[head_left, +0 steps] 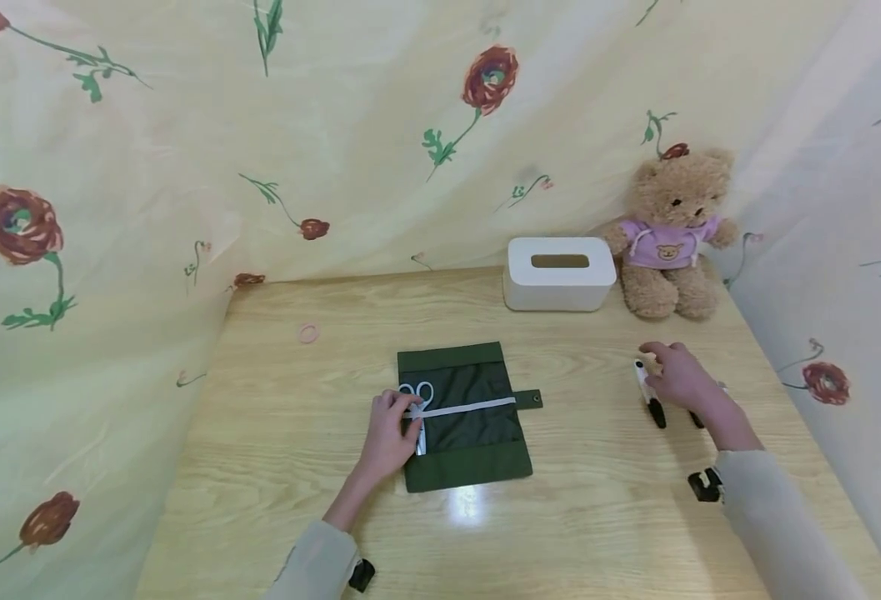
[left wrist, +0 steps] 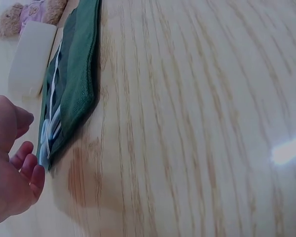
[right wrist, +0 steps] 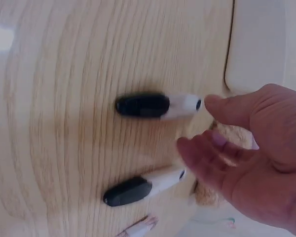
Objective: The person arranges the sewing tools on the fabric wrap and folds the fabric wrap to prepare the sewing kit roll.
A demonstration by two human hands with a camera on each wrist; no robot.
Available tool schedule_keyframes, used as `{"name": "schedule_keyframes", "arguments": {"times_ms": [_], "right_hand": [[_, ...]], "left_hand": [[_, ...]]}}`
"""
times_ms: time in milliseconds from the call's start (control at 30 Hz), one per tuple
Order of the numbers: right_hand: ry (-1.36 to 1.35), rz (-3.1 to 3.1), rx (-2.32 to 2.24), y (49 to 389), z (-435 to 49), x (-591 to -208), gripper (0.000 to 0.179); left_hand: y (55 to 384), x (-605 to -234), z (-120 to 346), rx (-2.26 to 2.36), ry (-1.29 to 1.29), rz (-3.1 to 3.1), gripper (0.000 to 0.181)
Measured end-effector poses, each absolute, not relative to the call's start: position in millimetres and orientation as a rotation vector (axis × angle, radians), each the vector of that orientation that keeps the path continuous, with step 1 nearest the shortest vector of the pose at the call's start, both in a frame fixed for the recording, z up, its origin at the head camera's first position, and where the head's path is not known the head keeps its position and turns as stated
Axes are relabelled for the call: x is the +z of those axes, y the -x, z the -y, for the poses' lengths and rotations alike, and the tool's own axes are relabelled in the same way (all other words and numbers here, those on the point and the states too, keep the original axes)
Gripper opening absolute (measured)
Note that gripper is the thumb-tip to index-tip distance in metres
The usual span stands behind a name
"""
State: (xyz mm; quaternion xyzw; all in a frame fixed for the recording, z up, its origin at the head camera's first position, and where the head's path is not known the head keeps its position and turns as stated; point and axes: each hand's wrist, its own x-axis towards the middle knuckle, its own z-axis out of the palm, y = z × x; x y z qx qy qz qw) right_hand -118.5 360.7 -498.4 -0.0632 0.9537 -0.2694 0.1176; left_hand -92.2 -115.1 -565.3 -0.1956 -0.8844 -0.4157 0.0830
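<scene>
A dark green fabric pouch (head_left: 470, 472) lies unfolded on the table, a white elastic strap (head_left: 478, 407) across its middle. White-handled scissors (head_left: 421, 442) lie on its left side beneath the strap. At the scissors is my left hand (head_left: 391, 432), its fingers loosely bent with a gap between thumb and fingers (left wrist: 27, 165). Over on the right, my right hand (head_left: 682, 379) hovers by a black-and-white marker (right wrist: 143, 105), thumb near its white end and fingers spread apart from the thumb. A second similar marker (right wrist: 128, 191) lies beside it, partly hidden by the hand in the head view.
A white tissue box (head_left: 560, 287) stands at the back beside a teddy bear (head_left: 668, 229) in a purple top. A pink ring (head_left: 308, 333) lies at the back left. A small pale object (right wrist: 140, 227) lies beyond the second marker. Flowered cloth hangs behind the table.
</scene>
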Motion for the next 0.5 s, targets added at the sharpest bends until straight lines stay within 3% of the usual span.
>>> {"name": "schedule_keyframes", "arguments": {"times_ms": [500], "right_hand": [[0.218, -2.679, -0.805, 114.1, -372.3, -503.1, 0.07]], "left_hand": [[95.0, -571.1, 114.3, -1.217, 0.534, 2.712, 0.033]]}}
